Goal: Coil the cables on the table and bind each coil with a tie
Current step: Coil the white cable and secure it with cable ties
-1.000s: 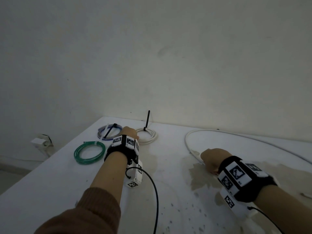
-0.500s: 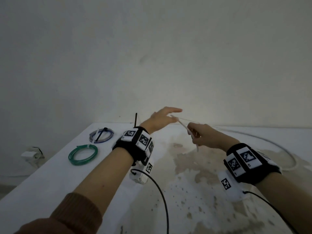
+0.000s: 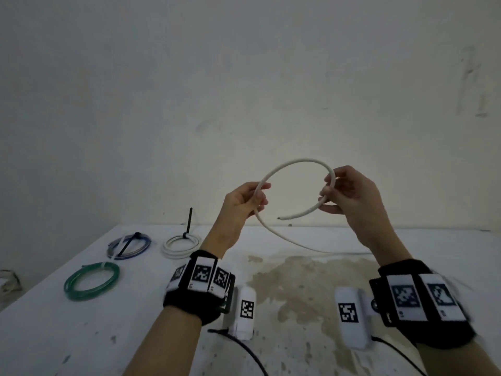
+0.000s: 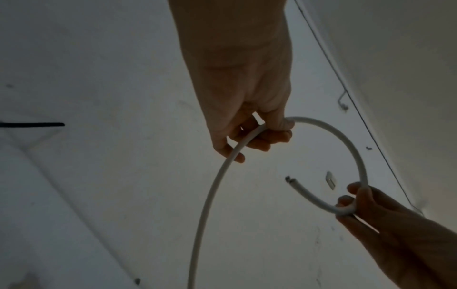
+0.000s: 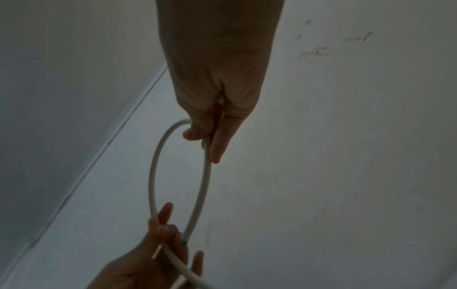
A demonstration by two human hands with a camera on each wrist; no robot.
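Both hands hold a white cable (image 3: 298, 162) in the air above the table, bent into one open loop. My left hand (image 3: 250, 198) pinches the loop's left side (image 4: 249, 140). My right hand (image 3: 334, 189) pinches the right side, near the cable's cut end (image 3: 280, 218), which points left inside the loop (image 4: 288, 179). The rest of the cable (image 3: 298, 244) trails down onto the table. In the right wrist view the loop (image 5: 154, 176) runs from my right hand's fingers (image 5: 197, 133) to the left hand below.
Three bound coils lie at the table's back left: a green one (image 3: 91, 280), a blue-grey one (image 3: 129, 245) and a white one (image 3: 181, 245) with a black tie end (image 3: 189, 219) standing upright. The white table (image 3: 67, 335) is stained in the middle. A wall stands behind.
Both hands rose from the table, took the white cable and bent it into a loop. The view tilted up toward the wall.
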